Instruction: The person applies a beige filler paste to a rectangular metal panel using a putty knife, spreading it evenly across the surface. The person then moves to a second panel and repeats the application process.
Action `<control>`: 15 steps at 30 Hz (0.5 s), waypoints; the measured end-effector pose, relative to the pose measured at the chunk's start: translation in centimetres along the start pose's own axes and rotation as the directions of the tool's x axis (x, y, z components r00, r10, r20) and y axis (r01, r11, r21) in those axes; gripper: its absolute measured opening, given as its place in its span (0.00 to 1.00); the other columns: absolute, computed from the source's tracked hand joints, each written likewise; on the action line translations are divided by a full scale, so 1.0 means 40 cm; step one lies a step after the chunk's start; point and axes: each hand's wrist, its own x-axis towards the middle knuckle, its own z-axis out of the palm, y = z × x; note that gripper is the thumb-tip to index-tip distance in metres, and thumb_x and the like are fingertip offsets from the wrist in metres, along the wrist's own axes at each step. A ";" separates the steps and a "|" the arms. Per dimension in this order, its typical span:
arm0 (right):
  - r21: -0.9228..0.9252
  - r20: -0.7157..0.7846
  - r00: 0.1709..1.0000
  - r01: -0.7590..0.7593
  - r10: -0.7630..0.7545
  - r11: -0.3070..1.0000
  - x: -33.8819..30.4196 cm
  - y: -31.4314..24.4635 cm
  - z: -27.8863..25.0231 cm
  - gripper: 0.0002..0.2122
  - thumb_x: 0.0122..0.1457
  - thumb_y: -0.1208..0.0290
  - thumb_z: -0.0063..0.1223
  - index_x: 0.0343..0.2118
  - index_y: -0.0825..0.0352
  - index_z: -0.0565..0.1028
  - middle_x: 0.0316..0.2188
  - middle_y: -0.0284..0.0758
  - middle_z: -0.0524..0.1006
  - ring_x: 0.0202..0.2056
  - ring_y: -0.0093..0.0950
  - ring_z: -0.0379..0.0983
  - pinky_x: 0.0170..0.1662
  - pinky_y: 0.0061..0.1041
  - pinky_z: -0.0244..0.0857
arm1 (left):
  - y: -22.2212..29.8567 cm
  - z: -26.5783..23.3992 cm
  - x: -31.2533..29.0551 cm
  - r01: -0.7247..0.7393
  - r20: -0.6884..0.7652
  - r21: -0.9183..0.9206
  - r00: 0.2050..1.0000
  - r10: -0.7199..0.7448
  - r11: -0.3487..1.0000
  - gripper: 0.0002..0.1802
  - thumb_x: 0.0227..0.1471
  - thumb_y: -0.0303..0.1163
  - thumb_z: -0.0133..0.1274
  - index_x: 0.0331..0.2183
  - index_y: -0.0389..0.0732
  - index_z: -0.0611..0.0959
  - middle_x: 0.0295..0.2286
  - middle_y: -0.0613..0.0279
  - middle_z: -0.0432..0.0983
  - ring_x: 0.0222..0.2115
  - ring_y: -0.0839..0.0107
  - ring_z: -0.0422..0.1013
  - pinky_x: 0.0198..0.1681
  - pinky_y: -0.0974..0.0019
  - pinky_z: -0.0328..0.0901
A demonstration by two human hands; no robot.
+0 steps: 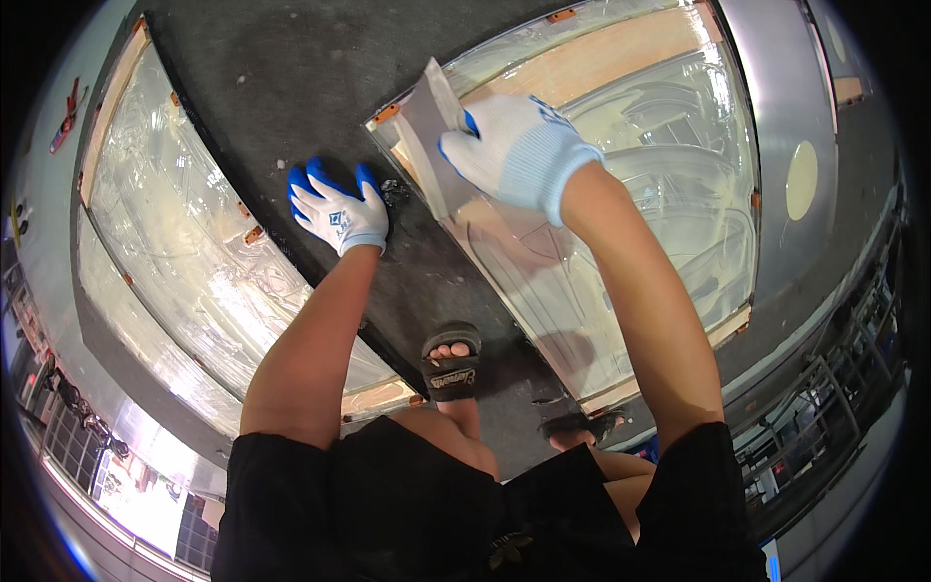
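Note:
My right hand (519, 150), in a white glove with blue-coated fingers, grips a wide, flat grey scraper (432, 150). The scraper's blade lies across the near left corner area of a framed panel (582, 383). Pale, creamy paste (669, 209) coats this panel in curved streaks. A wooden strip (601, 53) crosses its far part. My left hand (337, 209), gloved the same way, rests with fingers spread on the dark floor (262, 58) between two panels and holds nothing. My right fingertips are partly hidden behind the scraper and glove.
To the left lies a second framed panel (204, 233) with a shiny, wrinkled surface. Small orange-brown blocks (254, 236) sit along the panel edges. A sandalled foot (451, 359) stands between the panels. Metal racks (815, 417) are at the lower right, and a red tool (66, 116) lies far left.

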 end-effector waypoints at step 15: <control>0.064 -0.260 0.934 -0.236 0.245 0.970 -0.135 0.217 -0.169 0.22 0.60 0.52 0.47 0.32 0.72 0.81 0.32 0.54 0.81 0.38 0.51 0.79 0.46 0.44 0.72 | -0.005 0.012 0.008 -0.133 -0.171 0.016 0.976 0.134 0.991 0.43 0.57 0.51 0.57 0.65 0.39 0.62 0.65 0.37 0.54 0.65 0.39 0.53 0.67 0.38 0.48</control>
